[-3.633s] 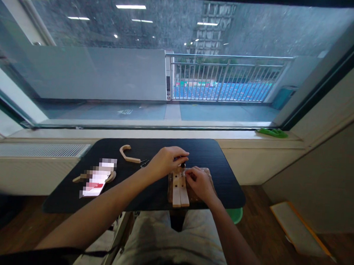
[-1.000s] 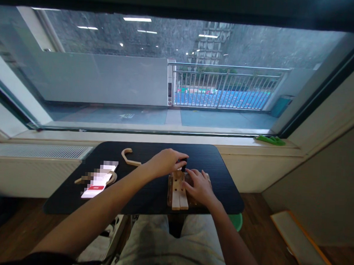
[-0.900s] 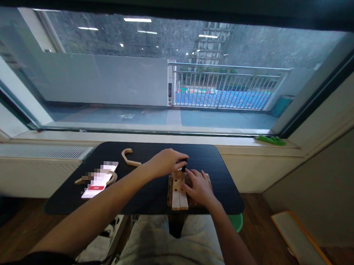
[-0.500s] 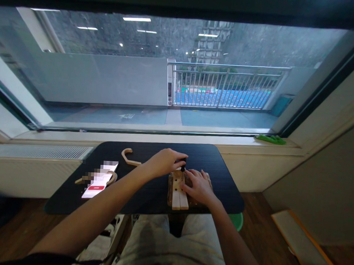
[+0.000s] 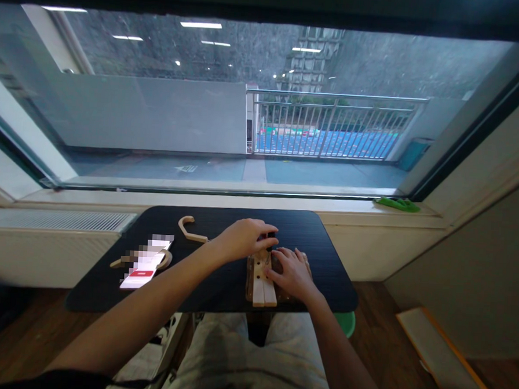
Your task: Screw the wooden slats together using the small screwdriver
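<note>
Low in the middle of the frame we find the wooden assembly (image 5: pixel 261 280) on the black table (image 5: pixel 325 263). The left hand (image 5: pixel 244 238) pinches a small dark tool (image 5: pixel 271 237) (its tip is too small to make out) at the assembly's far end. The right hand (image 5: pixel 292 272) lies flat on it, fingers spread. A curved wooden piece (image 5: pixel 190 229) lies left of centre.

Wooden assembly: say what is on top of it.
On the wooden assembly, the right hand lies flat at the right; the left hand holds a small dark tool over the far end. Wood under the palm and the tool's tip are hidden.
</note>
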`<state>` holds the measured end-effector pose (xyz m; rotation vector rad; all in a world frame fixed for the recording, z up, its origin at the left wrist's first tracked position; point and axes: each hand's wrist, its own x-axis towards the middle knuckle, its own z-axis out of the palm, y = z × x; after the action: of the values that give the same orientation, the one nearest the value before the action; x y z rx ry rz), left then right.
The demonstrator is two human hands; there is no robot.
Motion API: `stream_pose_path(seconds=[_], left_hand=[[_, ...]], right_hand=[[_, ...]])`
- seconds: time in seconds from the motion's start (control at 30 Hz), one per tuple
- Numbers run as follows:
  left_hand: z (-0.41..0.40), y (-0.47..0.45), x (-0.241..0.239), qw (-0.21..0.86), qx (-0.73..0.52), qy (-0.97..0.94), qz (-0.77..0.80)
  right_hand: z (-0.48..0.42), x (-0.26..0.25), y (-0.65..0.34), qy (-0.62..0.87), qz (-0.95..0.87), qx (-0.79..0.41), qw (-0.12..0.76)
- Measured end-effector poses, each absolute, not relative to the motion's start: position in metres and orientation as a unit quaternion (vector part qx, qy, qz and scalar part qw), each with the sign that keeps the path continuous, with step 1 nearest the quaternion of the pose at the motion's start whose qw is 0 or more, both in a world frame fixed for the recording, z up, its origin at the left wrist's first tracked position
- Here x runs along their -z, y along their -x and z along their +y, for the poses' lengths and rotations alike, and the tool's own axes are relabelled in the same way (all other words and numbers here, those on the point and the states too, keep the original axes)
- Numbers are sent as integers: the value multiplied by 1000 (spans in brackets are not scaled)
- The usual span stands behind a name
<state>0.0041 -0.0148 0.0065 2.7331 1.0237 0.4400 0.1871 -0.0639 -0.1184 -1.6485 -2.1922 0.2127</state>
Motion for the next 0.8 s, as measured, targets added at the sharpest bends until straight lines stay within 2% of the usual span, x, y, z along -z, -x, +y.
stream_pose_path(seconds=[0.8], left_hand=[[-18,-9,-10,113,-131,-906,387]], right_hand=[[-66,118,-185,590,-779,-72,198]])
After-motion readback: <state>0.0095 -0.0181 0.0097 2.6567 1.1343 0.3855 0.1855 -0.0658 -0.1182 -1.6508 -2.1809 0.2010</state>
